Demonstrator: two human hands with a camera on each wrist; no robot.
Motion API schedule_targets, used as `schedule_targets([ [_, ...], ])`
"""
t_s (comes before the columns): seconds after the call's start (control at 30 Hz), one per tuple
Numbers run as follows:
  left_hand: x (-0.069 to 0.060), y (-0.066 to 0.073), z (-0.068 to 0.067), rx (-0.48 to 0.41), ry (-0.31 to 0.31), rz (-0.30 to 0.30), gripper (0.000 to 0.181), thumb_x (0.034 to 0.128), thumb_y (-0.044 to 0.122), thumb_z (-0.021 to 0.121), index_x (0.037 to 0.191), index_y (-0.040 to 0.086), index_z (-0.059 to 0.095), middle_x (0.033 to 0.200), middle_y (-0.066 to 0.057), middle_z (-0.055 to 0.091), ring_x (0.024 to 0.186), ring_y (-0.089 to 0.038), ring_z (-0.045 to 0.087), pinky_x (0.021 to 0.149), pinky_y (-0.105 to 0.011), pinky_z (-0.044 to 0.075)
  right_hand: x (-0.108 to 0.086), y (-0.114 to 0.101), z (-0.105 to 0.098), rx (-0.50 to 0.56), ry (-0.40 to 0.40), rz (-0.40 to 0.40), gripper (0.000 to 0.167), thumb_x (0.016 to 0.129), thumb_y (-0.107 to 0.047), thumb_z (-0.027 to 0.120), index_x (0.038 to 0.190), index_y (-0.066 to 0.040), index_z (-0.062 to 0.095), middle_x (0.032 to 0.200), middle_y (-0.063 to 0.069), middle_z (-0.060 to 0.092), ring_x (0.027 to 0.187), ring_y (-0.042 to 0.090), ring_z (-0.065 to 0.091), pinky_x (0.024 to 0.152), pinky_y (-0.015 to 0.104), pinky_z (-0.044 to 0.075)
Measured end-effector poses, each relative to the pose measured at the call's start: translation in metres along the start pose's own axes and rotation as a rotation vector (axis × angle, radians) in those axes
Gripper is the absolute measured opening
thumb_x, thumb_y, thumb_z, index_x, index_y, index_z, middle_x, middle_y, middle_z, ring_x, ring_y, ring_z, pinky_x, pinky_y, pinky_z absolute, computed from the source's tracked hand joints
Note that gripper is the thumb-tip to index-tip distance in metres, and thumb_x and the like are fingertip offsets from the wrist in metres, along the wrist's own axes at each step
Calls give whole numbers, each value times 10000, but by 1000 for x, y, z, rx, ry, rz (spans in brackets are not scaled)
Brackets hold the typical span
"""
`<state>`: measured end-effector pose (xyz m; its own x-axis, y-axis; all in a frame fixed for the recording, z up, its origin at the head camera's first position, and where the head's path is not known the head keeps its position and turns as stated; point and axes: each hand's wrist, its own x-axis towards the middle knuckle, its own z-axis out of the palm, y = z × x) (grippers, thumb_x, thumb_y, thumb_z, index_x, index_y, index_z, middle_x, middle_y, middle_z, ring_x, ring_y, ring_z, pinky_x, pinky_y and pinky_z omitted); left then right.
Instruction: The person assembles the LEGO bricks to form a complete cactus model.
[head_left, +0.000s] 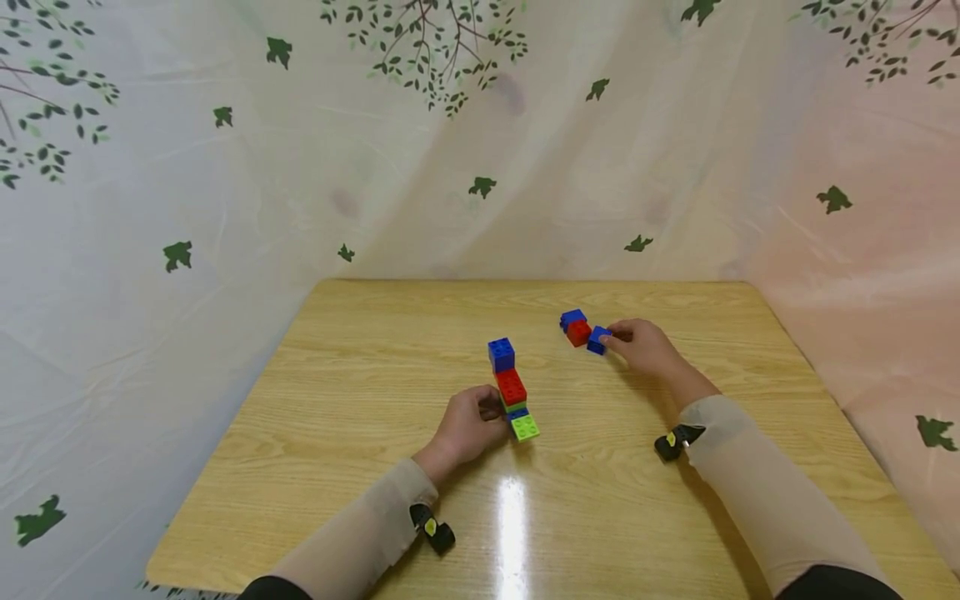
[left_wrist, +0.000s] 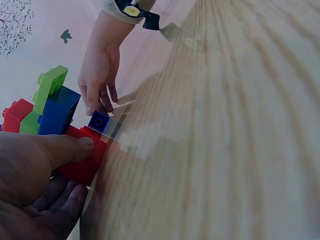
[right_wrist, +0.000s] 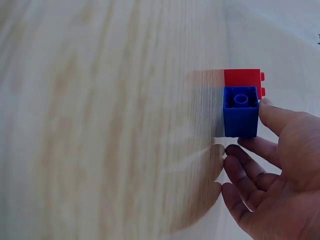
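Left hand (head_left: pixel 463 427) grips brick stack (head_left: pixel 512 387); right hand (head_left: pixel 647 346) pinches blue brick (head_left: pixel 597 341).

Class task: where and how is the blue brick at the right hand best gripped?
Probably pinch the blue brick by two opposite flat walls, coming from the right: it lies with its hollow underside turned sideways, and the neighbouring red brick sits close on its left.

Stacked bricks (head_left: pixel 512 388) look smooth plastic, tbl (head_left: pixel 337 400) glossy wood w/ grain, sleeves (head_left: pixel 772 492) matt cloth
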<state>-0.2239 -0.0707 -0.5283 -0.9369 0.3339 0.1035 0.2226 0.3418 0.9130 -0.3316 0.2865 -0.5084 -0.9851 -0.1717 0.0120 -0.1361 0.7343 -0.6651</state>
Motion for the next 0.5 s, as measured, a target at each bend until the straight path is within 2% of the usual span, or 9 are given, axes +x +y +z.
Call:
schedule_targets([
  [0.27, 1, -1, 0, -11, -3, 2, 225, 881, -8, 802, 1088, 24, 719, 1072, -77, 747, 1039, -219, 731, 934, -348, 600, -2, 0, -1, 20, 74, -13, 413, 1035, -282, 693, 1342, -11, 637, 1258, 242, 680, 1144, 427, 651, 914, 542, 578],
  [0.5, 2, -2, 0, 1, 0, 8, 229, 873, -9, 811, 1080, 24, 716, 1065, -75, 746, 1029, -218, 733, 923, -338, 604, -5, 0, -9, 96, 94, 18, 360, 996, -178, 744, 1303, -44, 612, 1280, 243, 657, 1138, 445, 661, 811, 466, 621],
])
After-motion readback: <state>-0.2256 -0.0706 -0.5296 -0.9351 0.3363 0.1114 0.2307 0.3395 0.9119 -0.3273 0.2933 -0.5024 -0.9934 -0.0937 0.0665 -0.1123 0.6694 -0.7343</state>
